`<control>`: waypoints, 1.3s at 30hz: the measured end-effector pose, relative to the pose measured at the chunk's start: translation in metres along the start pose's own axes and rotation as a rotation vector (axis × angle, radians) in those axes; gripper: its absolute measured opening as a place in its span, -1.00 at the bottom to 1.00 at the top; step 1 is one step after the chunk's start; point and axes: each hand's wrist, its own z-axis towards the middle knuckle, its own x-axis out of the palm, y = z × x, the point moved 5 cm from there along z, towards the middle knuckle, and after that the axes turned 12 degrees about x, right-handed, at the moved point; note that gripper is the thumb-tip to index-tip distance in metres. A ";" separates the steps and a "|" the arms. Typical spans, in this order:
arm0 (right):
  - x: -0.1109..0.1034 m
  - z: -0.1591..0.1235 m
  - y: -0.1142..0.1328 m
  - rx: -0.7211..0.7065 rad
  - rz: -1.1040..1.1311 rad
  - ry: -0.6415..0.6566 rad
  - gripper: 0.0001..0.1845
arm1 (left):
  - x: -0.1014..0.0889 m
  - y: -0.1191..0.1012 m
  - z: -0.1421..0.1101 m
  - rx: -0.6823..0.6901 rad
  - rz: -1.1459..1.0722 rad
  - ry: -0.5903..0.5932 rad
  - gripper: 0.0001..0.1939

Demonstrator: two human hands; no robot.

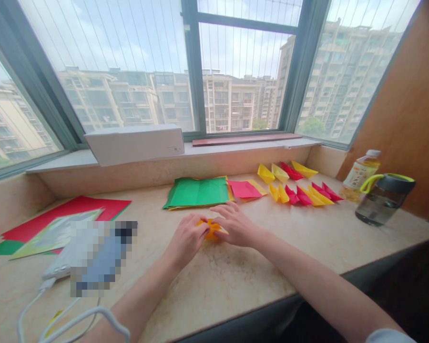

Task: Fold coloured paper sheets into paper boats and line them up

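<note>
A small orange-yellow folded paper (213, 230) lies between my hands, low over the tabletop. My left hand (190, 234) pinches its left side with thumb and fingertips. My right hand (238, 226) grips the right side, thumb at the near edge and fingers reaching over the far side. Its exact folds are partly hidden by my fingers. Just beyond my hands is a stack of green paper sheets (200, 192), with a pink-red paper square (245, 189) beside it. Finished-looking folded paper boats (298, 194) in yellow and red stand in two rows to the right.
A drink bottle (360, 176) and a dark tumbler (382, 200) stand at the right. Left lie red paper sheets (110, 206), a white power bank (59, 267) with a cable (103, 312), and a blurred-out object (105, 257). A white box (136, 145) rests on the windowsill.
</note>
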 end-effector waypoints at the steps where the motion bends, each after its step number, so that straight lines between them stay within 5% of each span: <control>1: 0.001 0.000 0.000 -0.005 -0.005 -0.001 -0.77 | 0.000 0.000 0.000 0.001 0.004 -0.001 -0.84; 39: -0.020 0.002 0.005 -0.021 0.140 -0.135 -0.83 | -0.008 -0.004 0.000 0.006 -0.111 -0.197 -0.86</control>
